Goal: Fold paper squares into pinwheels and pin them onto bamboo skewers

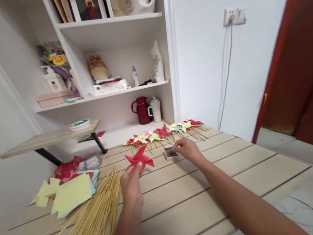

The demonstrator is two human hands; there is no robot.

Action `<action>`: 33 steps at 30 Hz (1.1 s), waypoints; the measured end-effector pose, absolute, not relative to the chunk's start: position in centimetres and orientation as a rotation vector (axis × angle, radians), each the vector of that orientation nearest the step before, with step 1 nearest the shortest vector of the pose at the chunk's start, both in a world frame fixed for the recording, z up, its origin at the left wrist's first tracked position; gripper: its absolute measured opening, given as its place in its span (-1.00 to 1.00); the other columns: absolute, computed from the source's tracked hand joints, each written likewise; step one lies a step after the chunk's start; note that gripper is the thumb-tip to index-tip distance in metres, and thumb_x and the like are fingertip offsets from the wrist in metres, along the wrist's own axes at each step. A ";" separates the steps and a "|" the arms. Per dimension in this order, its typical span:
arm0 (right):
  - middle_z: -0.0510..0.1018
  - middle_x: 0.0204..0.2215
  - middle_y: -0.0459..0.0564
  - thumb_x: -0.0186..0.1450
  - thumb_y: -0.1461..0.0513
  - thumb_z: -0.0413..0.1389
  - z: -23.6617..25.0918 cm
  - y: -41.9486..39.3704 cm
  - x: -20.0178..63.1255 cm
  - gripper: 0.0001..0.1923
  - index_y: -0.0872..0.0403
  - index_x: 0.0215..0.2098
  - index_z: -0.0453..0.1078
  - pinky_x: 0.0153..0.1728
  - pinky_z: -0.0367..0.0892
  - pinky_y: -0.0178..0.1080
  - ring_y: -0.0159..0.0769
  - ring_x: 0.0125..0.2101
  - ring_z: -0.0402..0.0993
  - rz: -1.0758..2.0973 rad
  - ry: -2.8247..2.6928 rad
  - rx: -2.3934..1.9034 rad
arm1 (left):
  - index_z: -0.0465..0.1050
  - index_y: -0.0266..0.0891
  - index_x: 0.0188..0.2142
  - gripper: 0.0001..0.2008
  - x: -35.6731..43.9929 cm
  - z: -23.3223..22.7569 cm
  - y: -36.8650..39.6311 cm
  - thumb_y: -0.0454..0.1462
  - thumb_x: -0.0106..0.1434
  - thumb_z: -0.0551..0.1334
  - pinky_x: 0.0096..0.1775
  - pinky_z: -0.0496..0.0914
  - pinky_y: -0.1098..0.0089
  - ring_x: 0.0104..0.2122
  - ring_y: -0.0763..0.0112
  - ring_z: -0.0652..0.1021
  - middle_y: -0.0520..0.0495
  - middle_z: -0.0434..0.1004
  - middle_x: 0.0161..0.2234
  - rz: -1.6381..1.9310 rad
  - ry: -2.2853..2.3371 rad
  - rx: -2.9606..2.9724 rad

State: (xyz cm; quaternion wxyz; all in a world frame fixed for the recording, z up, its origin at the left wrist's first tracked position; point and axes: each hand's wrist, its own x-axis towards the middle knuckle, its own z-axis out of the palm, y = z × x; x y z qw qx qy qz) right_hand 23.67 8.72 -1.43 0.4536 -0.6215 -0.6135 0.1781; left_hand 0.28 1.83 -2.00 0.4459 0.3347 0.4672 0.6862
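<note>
Pinched between the thumb and fingers of my left hand (131, 185) is a red paper pinwheel (140, 157) with its blades folded, held above the table. My right hand (188, 149) has its fingertips pressed together at the rim of a small open box (172, 157). Small dark bits lie inside that box, too small to name. Whether anything is between my right fingertips cannot be made out. Just behind the box lies a row of finished pinwheels on sticks (163, 131), in red, yellow and blue paper.
Thin wooden sticks (92, 217) lie in a loose pile at the left. Yellow paper sheets (72, 195) and red cut paper (68, 168) lie beyond them, beside a low wooden stand (50, 138). A red jug (143, 111) and a lidded cup (155, 109) stand at the back.
</note>
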 end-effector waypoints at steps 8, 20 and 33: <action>0.53 -0.26 0.04 0.19 0.26 0.25 -2.2 9.9 22.1 -0.91 0.02 -0.39 0.64 -0.38 0.14 -0.29 -0.23 -0.25 0.46 0.152 -1.794 -1.834 | 0.65 -0.30 -0.37 -0.72 0.4 -3.1 2.4 -0.18 -0.08 0.46 -0.11 0.37 0.28 -0.30 0.27 0.58 -0.12 0.68 -0.37 1.662 1.183 0.826; 0.61 -0.22 0.07 0.20 0.34 0.16 -2.6 10.6 21.2 -0.80 0.01 -0.44 0.62 -0.30 0.16 -0.25 -0.18 -0.21 0.50 0.041 -1.986 -1.906 | 0.63 -0.30 -0.44 -0.77 0.6 -2.8 2.0 -0.21 -0.11 0.47 -0.18 0.37 0.31 -0.39 0.32 0.57 -0.08 0.67 -0.44 1.643 1.162 0.792; 0.64 -0.45 0.00 0.15 0.27 0.20 -4.0 11.5 22.7 -0.86 0.03 -0.53 0.59 -0.45 0.08 -0.28 -0.27 -0.42 0.48 0.301 -1.738 -1.786 | 0.64 -0.30 -0.44 -0.75 0.4 -2.9 2.1 -0.20 -0.12 0.48 -0.12 0.38 0.25 -0.36 0.27 0.58 -0.15 0.69 -0.39 1.565 1.123 0.819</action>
